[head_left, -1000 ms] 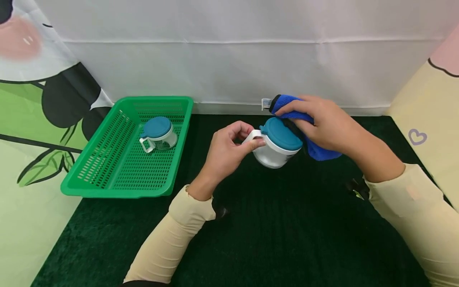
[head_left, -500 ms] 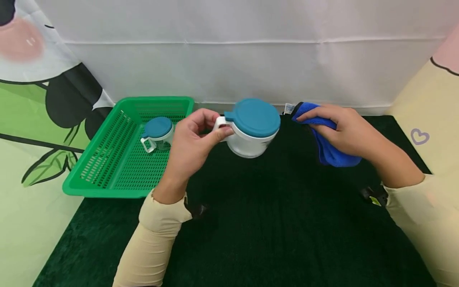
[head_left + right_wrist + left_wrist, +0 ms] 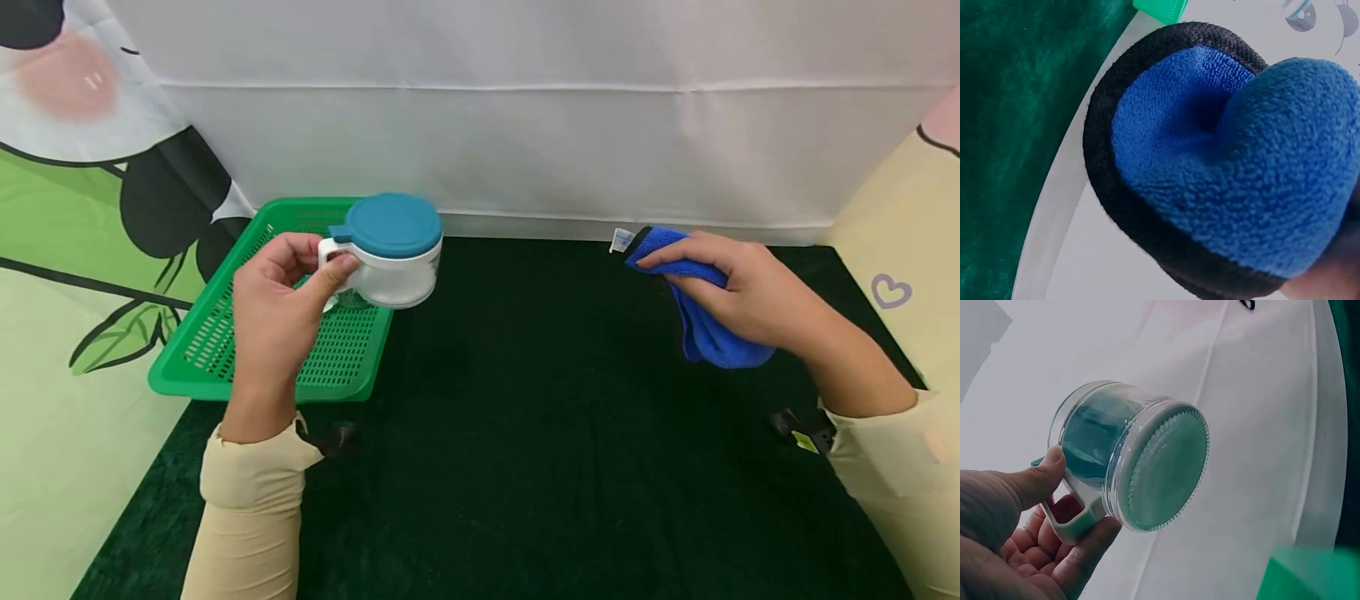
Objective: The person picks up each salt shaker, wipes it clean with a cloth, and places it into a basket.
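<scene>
My left hand (image 3: 279, 304) pinches the white handle of a clear glass seasoning jar (image 3: 396, 279) with a blue lid (image 3: 395, 225). The jar is in the air over the right side of a green plastic basket (image 3: 345, 367). In the left wrist view the jar's ribbed glass base (image 3: 1169, 472) faces the camera, with thumb and fingers on the handle. A second jar in the basket is mostly hidden behind the held one. On the right, my right hand (image 3: 757, 287) grips a folded blue cloth (image 3: 720, 333) with black edging (image 3: 1100, 150) and a white tag.
Dark green fabric (image 3: 540, 400) covers the table. A white curtain (image 3: 525, 125) hangs along the back. Printed cloth panels (image 3: 892, 250) stand at the left and right sides.
My left hand has carried the jar leftward, away from the cloth and over to the basket. My right hand has drawn back to the right, still holding the cloth.
</scene>
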The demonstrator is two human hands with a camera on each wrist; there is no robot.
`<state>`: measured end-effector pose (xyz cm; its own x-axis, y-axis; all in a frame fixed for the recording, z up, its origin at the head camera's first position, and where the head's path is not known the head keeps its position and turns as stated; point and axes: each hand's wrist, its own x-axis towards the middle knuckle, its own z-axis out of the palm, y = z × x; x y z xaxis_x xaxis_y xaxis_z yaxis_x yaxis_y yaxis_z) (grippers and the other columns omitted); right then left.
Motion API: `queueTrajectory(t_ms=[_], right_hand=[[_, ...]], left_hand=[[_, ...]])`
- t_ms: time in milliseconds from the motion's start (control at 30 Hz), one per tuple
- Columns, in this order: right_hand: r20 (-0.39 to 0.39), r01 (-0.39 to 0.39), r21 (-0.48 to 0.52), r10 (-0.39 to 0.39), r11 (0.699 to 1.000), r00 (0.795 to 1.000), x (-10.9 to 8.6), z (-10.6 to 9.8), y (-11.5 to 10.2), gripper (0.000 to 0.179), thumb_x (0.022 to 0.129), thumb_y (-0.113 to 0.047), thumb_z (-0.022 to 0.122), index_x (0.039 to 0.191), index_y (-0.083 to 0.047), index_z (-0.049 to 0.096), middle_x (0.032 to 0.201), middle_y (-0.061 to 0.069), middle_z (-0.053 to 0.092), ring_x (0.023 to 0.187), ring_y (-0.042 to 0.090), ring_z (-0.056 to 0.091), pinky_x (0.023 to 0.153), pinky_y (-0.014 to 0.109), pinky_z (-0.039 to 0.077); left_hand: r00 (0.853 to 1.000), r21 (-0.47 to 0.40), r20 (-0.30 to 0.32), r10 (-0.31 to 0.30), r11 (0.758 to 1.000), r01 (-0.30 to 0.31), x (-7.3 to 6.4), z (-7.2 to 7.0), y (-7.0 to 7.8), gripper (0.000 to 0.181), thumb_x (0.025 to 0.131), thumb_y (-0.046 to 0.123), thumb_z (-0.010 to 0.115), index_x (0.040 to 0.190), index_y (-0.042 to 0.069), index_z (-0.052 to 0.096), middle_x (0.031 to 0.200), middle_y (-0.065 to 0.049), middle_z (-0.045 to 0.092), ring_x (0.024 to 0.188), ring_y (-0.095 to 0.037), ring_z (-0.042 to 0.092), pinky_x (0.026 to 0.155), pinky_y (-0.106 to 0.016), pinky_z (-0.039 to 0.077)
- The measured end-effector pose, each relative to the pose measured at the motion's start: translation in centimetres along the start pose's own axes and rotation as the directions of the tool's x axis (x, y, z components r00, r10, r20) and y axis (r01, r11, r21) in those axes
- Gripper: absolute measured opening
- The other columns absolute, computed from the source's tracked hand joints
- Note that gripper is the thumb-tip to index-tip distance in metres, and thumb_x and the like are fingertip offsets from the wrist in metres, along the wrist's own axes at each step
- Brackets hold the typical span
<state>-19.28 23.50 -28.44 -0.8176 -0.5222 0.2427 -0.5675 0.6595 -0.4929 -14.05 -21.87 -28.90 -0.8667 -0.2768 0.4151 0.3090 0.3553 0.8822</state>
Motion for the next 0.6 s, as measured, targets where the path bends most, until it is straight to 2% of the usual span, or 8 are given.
queueTrajectory(t_ms=[167, 333, 500, 600], right_hand=[[0.006, -0.038, 0.015, 0.038, 0.999, 0.999, -0.8, 0.5, 0.9, 0.034, 0.106, -0.009, 0.057, 0.134, -0.026, 0.067, 0.132, 0.010, 0.064, 0.086, 0.021, 0.061, 0.068, 0.030, 0.051], [0.004, -0.021, 0.006, 0.021, 1.000, 1.000, -1.2, 0.8, 1.3, 0.035, 0.105, -0.007, 0.058, 0.133, -0.026, 0.068, 0.132, 0.007, 0.064, 0.085, 0.020, 0.061, 0.068, 0.029, 0.051], [0.016, 0.005, 0.011, -0.006, 1.000, 1.000, -1.1, 1.1, 1.4, 0.035, 0.105, -0.006, 0.058, 0.133, -0.025, 0.068, 0.133, 0.006, 0.064, 0.089, 0.019, 0.061, 0.070, 0.029, 0.051], [0.027, 0.019, 0.012, -0.019, 1.000, 0.999, -1.1, 1.4, 1.3, 0.036, 0.104, -0.004, 0.059, 0.132, -0.025, 0.069, 0.133, 0.006, 0.064, 0.094, 0.019, 0.060, 0.073, 0.030, 0.051]], left_hand=[[0.995, 0.074, -0.059, -0.085, 0.993, 0.090, 0.4, -1.6, -1.8, 0.027, 0.091, 0.027, 0.081, 0.105, 0.007, 0.072, 0.093, -0.003, 0.069, 0.088, -0.018, 0.063, 0.076, -0.019, 0.054], [0.986, 0.147, -0.084, -0.145, 0.977, 0.156, 0.6, -3.5, -3.8, 0.031, 0.092, 0.031, 0.080, 0.108, 0.006, 0.070, 0.093, 0.003, 0.069, 0.088, -0.014, 0.064, 0.078, -0.015, 0.055], [0.974, 0.220, -0.069, -0.215, 0.949, 0.225, 0.9, -4.9, -5.3, 0.037, 0.092, 0.035, 0.080, 0.109, 0.005, 0.068, 0.090, 0.007, 0.068, 0.085, -0.010, 0.063, 0.074, -0.012, 0.053], [0.969, 0.310, -0.028, -0.247, 0.919, 0.244, 1.2, -5.2, -5.9, 0.045, 0.092, 0.043, 0.078, 0.112, 0.004, 0.067, 0.092, 0.007, 0.067, 0.085, -0.010, 0.061, 0.071, -0.012, 0.052]])
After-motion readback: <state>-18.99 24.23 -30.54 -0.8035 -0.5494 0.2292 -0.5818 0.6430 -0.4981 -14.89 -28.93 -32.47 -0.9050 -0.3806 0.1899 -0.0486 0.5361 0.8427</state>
